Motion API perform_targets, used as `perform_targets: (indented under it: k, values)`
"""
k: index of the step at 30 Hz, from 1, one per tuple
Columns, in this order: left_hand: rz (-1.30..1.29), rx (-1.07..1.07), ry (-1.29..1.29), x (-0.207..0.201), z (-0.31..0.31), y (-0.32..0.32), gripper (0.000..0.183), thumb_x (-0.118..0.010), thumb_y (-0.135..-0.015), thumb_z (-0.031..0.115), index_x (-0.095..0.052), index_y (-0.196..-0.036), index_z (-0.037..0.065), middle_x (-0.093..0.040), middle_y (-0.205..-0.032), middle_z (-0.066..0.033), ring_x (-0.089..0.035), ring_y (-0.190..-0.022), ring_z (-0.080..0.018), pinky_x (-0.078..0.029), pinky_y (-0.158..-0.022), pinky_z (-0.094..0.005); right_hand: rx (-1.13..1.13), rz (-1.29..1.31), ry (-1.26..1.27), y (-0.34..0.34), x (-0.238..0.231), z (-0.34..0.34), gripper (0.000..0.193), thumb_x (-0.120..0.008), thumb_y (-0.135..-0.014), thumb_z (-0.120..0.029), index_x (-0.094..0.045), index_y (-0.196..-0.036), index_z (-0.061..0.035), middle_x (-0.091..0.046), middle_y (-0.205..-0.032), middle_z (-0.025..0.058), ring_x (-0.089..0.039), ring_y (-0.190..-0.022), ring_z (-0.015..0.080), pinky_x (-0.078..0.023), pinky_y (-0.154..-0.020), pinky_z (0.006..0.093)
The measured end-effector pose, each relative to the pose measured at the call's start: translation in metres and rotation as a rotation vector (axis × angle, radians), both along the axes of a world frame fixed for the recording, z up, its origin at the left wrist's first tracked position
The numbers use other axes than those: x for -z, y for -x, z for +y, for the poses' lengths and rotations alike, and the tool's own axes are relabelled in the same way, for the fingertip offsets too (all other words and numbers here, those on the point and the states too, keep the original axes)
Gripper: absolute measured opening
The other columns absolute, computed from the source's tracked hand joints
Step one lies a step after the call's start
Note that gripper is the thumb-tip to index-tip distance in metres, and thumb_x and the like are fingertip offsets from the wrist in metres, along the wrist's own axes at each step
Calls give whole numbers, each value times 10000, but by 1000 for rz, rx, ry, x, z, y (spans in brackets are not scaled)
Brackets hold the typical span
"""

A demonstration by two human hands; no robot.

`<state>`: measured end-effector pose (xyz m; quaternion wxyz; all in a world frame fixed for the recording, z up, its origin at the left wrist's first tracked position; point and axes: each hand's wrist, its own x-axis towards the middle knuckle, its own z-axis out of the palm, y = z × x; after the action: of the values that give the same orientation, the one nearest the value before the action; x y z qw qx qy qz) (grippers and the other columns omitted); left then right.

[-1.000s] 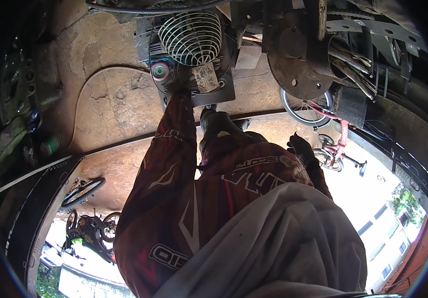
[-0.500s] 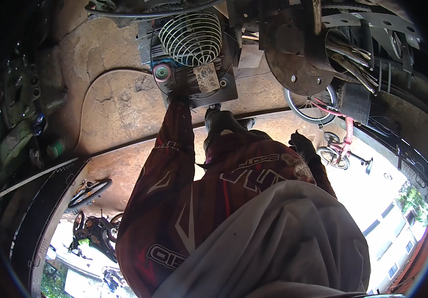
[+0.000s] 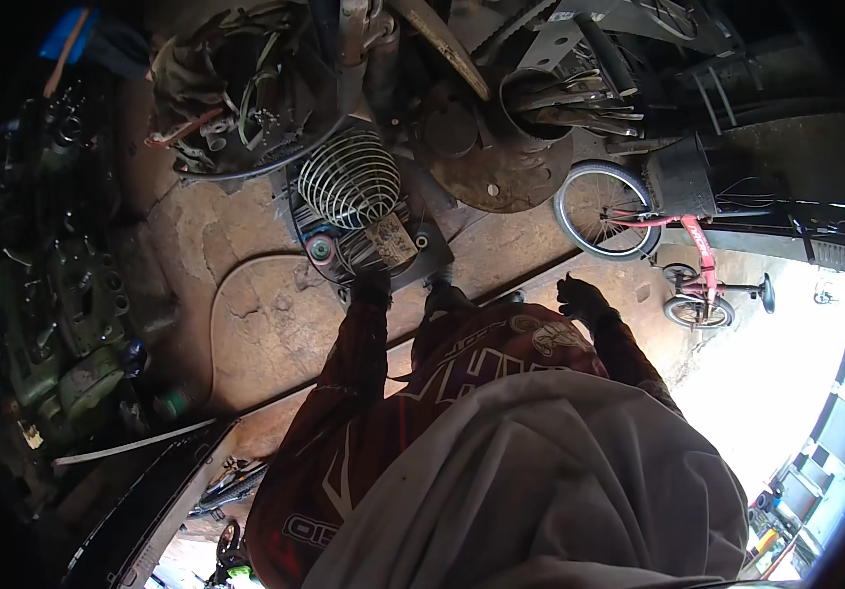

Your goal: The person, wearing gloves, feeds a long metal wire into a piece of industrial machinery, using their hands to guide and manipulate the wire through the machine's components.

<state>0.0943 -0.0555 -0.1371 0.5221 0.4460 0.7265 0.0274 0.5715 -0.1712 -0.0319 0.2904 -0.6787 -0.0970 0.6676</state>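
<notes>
Has left hand [image 3: 370, 285] at the near edge of one plate [image 3: 434, 259]; cannot tell whether open or gripping. Holds right hand [image 3: 585, 299], half curled, well apart from it. Includes on that plate one wire cage [image 3: 349, 182], one ringed disc [image 3: 320, 248], one card [image 3: 390, 241] and many thin rods [image 3: 349, 249]. Shows one tube [image 3: 513, 110], beyond and to the right, with several sticks [image 3: 580, 116] inside, one basin [image 3: 246, 177] heaped with scrap [image 3: 265, 98], and one red bike [image 3: 700, 255].

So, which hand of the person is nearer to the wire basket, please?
The left. The left hand is at the near edge of the dark plate beneath the wire basket; the right hand is farther away, off to the right.
</notes>
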Motion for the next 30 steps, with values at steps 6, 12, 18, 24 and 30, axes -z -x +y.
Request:
perform_targets:
  k: [6,12,18,24,30]
  values:
    - [-14,-103,47,-55,-1,-22,398,-586,-958,355,-633,-1022,-34,-667,-728,-165,-676,-553,-249,-581,-469,-382,-12,-44,139,-44,28,-36,277,-655,-953,-352,-646,-1099,-117,-563,-782,43,-527,-581,183,-467,-549,365]
    - [57,-74,274,-52,-11,-80,340,-613,-921,286,-631,-1168,53,-675,-807,-164,-677,-585,-248,-554,-470,-391,-60,-40,153,-128,21,-65,438,-558,-961,-519,-630,-1018,-90,-589,-750,51,-562,-569,205,-515,-563,413]
    - [35,1384,-1078,-91,-14,-182,353,-653,-939,227,-614,-1213,8,-667,-1108,-159,-675,-1001,-231,-557,-841,-320,-179,-217,244,-196,18,-125,433,-550,-937,-510,-561,-722,-134,-413,-541,-9,-391,-405,160,-405,-426,367]
    - [-443,820,-574,-242,22,-326,468,-626,-912,46,-524,-1368,8,-635,-1258,-171,-620,-1140,-299,-500,-971,-379,-141,-171,270,-221,40,-144,376,-574,-914,-444,-548,-693,-140,-378,-522,-16,-361,-392,150,-375,-406,355]
    - [-272,881,-988,-352,62,-419,425,-636,-928,60,-563,-1344,24,-663,-1239,-167,-664,-1098,-256,-500,-970,-362,22,-30,228,-227,55,-90,318,-596,-946,-451,-594,-859,-145,-434,-564,0,-418,-439,153,-406,-436,363]
